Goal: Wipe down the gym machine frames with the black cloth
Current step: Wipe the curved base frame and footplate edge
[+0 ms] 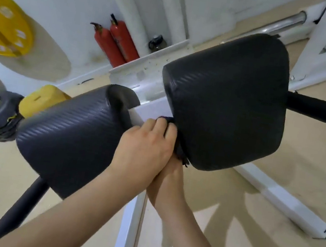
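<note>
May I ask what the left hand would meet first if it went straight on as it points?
The left hand grips the black cloth; beyond it, probably the larger black pad, depth being unclear.

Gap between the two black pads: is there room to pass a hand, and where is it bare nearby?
Crowded: the left hand and right hand fill that gap, black cloth on the white bar. Free: beige floor right of the right pad, either side of the white base rail; also below the left pad, left of the black handle.
</note>
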A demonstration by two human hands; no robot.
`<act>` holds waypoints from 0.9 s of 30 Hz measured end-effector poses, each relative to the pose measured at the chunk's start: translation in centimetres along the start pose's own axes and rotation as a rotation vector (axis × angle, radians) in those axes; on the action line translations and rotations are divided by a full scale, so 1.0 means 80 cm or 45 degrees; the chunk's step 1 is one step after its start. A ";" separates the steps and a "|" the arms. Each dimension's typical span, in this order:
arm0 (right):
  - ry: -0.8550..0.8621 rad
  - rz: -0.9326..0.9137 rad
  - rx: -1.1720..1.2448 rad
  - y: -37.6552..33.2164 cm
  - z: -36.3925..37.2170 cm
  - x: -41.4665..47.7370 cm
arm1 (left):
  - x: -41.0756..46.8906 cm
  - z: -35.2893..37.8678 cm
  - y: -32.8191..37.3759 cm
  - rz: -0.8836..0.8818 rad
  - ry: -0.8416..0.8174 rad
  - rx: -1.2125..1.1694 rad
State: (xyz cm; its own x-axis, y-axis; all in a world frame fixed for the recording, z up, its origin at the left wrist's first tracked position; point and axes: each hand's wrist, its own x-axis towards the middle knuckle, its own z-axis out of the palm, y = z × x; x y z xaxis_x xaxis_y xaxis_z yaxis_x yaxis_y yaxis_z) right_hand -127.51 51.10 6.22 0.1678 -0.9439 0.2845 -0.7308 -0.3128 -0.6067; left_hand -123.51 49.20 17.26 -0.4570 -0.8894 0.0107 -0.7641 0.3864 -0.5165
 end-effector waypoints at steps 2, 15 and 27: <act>0.047 -0.104 -0.498 0.020 0.049 -0.015 | -0.014 0.026 0.034 -0.036 0.073 0.155; -0.148 0.664 1.825 0.227 0.183 -0.050 | -0.014 0.269 0.144 -0.581 -0.010 -0.570; 0.243 0.550 1.582 0.263 0.137 -0.054 | 0.024 0.297 0.145 -1.166 0.250 -2.355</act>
State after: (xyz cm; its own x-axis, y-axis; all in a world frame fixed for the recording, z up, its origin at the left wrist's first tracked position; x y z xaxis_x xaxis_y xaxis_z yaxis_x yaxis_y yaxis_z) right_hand -136.33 47.41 -15.90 -0.0931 -0.9936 -0.0640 0.4023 0.0213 -0.9153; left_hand -122.47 46.15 -9.06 0.3005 -0.9409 -0.1564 -0.1463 -0.2075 0.9672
